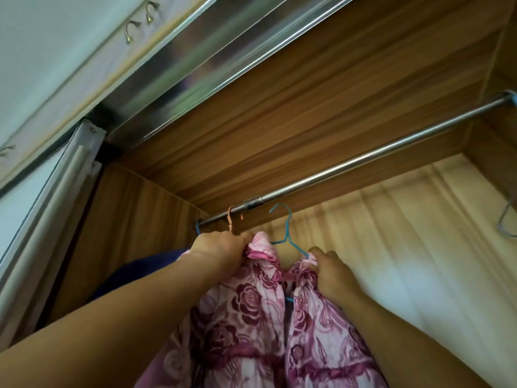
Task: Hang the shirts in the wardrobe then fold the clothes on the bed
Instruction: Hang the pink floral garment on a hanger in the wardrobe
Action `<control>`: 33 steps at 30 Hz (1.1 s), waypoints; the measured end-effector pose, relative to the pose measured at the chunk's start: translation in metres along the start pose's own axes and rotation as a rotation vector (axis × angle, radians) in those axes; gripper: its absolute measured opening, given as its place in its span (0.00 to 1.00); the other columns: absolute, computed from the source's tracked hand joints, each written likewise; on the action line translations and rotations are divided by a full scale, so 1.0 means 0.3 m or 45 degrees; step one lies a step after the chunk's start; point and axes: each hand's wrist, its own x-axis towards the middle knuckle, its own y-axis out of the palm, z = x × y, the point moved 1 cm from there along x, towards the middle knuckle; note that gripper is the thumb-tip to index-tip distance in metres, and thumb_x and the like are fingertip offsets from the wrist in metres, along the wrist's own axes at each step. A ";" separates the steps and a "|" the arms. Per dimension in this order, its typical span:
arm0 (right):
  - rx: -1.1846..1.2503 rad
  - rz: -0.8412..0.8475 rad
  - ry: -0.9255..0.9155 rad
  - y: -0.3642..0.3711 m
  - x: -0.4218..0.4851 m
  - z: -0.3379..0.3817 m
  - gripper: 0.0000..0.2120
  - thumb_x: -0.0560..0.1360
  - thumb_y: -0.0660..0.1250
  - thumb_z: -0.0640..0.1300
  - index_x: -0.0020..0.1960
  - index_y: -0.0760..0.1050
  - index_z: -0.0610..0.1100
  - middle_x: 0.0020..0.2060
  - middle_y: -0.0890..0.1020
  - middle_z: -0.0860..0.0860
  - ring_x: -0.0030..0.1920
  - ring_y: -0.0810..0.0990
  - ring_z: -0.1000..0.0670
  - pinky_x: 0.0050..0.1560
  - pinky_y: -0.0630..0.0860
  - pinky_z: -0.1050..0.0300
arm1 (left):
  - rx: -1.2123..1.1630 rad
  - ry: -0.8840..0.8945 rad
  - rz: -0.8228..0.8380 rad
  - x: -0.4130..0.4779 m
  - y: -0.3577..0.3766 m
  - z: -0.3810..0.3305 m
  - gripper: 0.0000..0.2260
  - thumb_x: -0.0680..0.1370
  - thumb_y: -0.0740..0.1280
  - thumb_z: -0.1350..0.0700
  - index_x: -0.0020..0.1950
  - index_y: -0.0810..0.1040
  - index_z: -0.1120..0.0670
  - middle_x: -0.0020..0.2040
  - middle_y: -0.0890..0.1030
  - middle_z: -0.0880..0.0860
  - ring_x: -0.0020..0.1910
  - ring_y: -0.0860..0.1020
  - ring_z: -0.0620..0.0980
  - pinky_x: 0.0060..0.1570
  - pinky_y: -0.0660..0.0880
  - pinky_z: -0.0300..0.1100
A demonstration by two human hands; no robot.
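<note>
Both arms raised, left hand and right hand gripping shirt shoulders

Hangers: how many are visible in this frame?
4. A blue hanger in the shirt, its hook below the rod; an orange hook and a blue hook at the rod's left end; another hanger at far right. Clothes may hide others.

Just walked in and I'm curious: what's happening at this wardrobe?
A person is holding up a pink rose-print shirt on a blue hanger. The left hand grips one shoulder of it, the right hand the other. The hanger's hook sits just below the wardrobe rail, apparently not over it yet. An orange hanger already hangs there.
</note>
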 end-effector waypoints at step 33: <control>0.441 -0.096 0.193 -0.003 0.055 0.091 0.16 0.77 0.65 0.41 0.64 0.76 0.43 0.59 0.81 0.40 0.59 0.80 0.36 0.60 0.77 0.44 | 0.289 -0.058 -0.417 -0.118 0.003 -0.035 0.17 0.82 0.56 0.48 0.69 0.67 0.52 0.63 0.70 0.56 0.59 0.72 0.59 0.45 0.66 0.50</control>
